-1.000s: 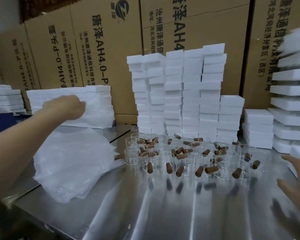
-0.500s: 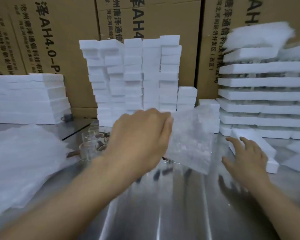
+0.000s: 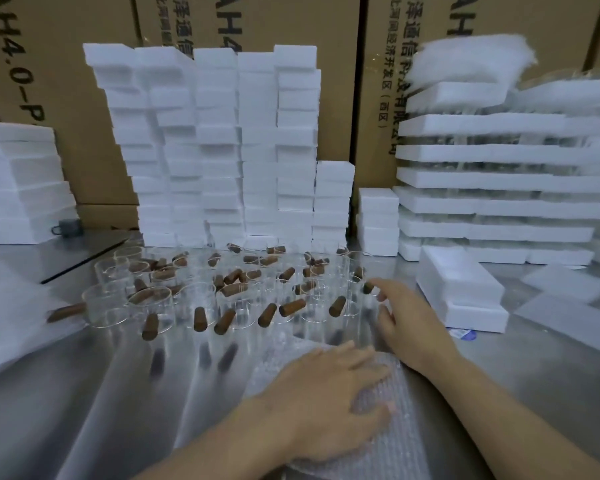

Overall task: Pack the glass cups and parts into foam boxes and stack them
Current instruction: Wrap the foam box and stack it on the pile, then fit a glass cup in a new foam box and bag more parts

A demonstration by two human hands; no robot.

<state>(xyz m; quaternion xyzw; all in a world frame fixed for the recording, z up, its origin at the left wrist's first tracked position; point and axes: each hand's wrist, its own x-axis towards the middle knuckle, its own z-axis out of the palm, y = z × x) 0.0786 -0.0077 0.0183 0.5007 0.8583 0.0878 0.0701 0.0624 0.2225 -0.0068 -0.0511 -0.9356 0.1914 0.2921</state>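
Several clear glass cups (image 3: 110, 303) with brown wooden handles (image 3: 291, 307) stand crowded on the steel table (image 3: 118, 393) in the middle. A sheet of bubble wrap (image 3: 392, 441) lies flat near the front edge. My left hand (image 3: 329, 400) presses on it with straight fingers. My right hand (image 3: 409, 320) hovers with relaxed, spread fingers just right of the cups, at the sheet's far edge, holding nothing. Two small foam boxes (image 3: 461, 289) sit stacked to the right of that hand.
Tall stacks of small foam boxes (image 3: 215, 150) stand behind the cups. Wide foam trays (image 3: 499, 181) are piled at the right, foam slabs (image 3: 18, 181) at the left. A heap of bubble wrap sheets (image 3: 11, 323) lies at the left. Cardboard cartons (image 3: 388, 64) form the back wall.
My left hand carried a bubble wrap sheet from the left heap and laid it flat on the table in front of me. My right hand moved in toward the cups.
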